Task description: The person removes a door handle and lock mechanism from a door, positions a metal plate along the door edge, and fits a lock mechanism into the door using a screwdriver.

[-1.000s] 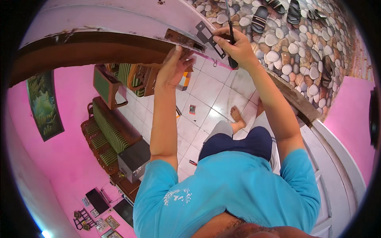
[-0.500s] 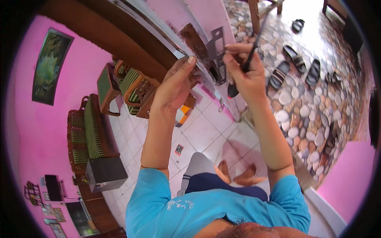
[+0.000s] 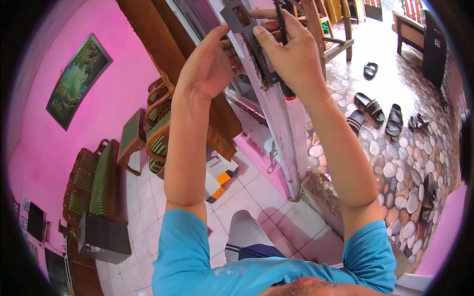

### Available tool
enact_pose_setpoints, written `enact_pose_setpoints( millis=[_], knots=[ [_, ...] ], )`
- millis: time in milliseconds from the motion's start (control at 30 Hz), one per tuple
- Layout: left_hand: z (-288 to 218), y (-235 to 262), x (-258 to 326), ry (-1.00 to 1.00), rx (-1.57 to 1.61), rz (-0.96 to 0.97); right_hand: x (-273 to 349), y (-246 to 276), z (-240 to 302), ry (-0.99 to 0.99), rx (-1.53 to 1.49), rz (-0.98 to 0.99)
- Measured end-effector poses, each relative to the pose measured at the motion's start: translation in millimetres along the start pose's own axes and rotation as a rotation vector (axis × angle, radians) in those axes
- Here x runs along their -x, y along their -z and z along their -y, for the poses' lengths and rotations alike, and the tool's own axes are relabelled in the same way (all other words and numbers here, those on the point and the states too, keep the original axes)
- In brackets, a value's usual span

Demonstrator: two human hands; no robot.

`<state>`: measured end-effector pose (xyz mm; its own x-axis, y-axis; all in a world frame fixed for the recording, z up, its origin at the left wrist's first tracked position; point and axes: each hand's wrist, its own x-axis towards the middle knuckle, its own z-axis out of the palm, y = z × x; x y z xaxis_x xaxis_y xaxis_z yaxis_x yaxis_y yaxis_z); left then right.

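A grey metal strike plate (image 3: 230,18) with cut-out openings lies against the worn edge of the pink-and-white door frame (image 3: 282,123). My right hand (image 3: 294,52) pinches the plate's side between thumb and fingers. Tucked in the same hand is a dark slim tool, seemingly a screwdriver (image 3: 287,92), its red-marked end low and its thin part pointing up. On the other side of the frame, my left hand (image 3: 207,69) is open, its thumb near the plate's upper left edge. Its other fingers reach toward the frame and are partly hidden.
A brown curtain (image 3: 217,116) hangs left of the frame. An orange-and-white box (image 3: 219,180) lies on the tiled floor. Several black sandals (image 3: 394,120) lie on the pebble-patterned floor at right. Green striped chairs (image 3: 158,143), a sofa (image 3: 101,182) and a dark box (image 3: 104,237) stand left.
Both hands have moved up and farther away, and the view has shifted. The plate now lies closer along the frame edge, and my left thumb has come near it.
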<state>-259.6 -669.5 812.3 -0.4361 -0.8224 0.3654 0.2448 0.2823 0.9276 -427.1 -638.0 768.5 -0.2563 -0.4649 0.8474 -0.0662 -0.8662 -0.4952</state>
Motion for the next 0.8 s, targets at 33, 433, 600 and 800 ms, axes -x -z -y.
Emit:
enact_pose_setpoints(
  millis=[33,433,600,800],
  knots=[
    [-1.8,-0.9,-2.4,0.025,-0.011,-0.014,1.6,-2.0,2.3,0.019,0.069,-0.032],
    [0.4,3.3,-4.2,0.071,0.048,-0.038,12.8,-40.1,-10.4,0.337,0.456,-0.248],
    [-1.0,2.9,-3.2,0.044,-0.004,-0.044,17.7,-35.4,-3.2,0.292,0.450,-0.228],
    [1.7,9.9,-7.5,0.088,0.027,-0.012,17.8,-32.4,-0.6,0.260,0.467,-0.197]
  ],
)
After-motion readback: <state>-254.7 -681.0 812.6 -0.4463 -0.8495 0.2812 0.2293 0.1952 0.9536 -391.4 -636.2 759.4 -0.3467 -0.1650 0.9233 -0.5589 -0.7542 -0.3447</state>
